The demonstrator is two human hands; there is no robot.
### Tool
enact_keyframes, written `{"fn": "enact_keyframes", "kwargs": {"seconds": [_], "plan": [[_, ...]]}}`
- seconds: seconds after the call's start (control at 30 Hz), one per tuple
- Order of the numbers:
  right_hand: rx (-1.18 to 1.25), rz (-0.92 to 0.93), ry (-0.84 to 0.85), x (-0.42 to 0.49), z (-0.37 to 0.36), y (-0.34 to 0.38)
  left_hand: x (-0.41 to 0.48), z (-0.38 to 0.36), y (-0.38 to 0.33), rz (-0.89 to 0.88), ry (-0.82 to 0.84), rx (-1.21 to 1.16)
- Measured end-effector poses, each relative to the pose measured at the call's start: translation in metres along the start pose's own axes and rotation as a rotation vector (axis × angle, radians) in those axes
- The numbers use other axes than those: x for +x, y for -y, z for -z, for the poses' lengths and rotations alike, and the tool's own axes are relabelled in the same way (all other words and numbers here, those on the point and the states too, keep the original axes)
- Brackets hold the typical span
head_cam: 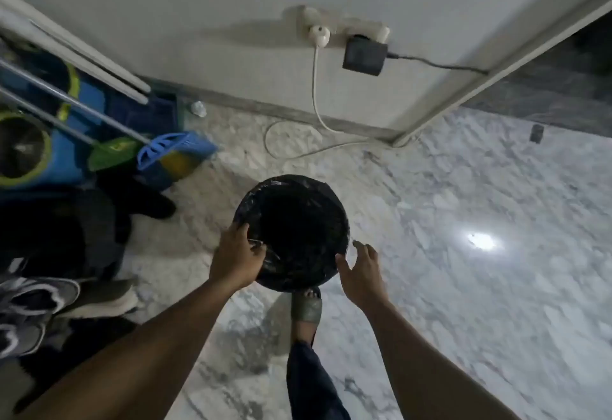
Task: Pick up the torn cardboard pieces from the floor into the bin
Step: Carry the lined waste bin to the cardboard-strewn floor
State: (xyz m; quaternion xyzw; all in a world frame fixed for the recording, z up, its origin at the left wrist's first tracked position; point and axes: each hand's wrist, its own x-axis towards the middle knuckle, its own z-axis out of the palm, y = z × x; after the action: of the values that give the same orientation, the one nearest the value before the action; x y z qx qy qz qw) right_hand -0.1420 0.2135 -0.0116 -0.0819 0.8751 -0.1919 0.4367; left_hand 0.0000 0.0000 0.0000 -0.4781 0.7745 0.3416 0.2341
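A round bin (291,188) lined with a black plastic bag stands on the marble floor in the middle of the view, its inside too dark to see into. My left hand (236,254) grips the bin's near-left rim, fingers curled over the bag's edge. My right hand (359,269) hovers with spread fingers just off the near-right rim and holds nothing. No torn cardboard pieces show on the visible floor.
My sandalled foot (306,303) stands right below the bin. Shoes (39,303) and dark bags lie at the left. A blue mop bucket (49,141), poles and a blue dustpan (172,151) crowd the far left. A white cable (318,101) trails along the wall.
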Motion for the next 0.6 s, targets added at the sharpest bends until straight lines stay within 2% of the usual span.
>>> {"fn": "enact_keyframes", "kwargs": {"seconds": [0.17, 0.27, 0.33, 0.43, 0.6], "plan": [[0.071, -0.076, 0.079, 0.062, -0.039, -0.023, 0.061, -0.039, 0.033, 0.098, 0.02, 0.085], [0.014, -0.037, 0.136, 0.094, -0.059, -0.034, 0.09, -0.058, 0.055, 0.198, 0.079, 0.033], [0.003, -0.106, 0.187, 0.108, -0.077, -0.047, 0.104, -0.072, 0.072, 0.249, 0.152, -0.043], [0.027, -0.121, 0.163, 0.111, -0.084, -0.052, 0.109, -0.075, 0.079, 0.199, 0.135, -0.165], [0.037, -0.114, 0.1, 0.097, -0.076, -0.049, 0.083, -0.058, 0.072, 0.115, 0.046, -0.126]]}}
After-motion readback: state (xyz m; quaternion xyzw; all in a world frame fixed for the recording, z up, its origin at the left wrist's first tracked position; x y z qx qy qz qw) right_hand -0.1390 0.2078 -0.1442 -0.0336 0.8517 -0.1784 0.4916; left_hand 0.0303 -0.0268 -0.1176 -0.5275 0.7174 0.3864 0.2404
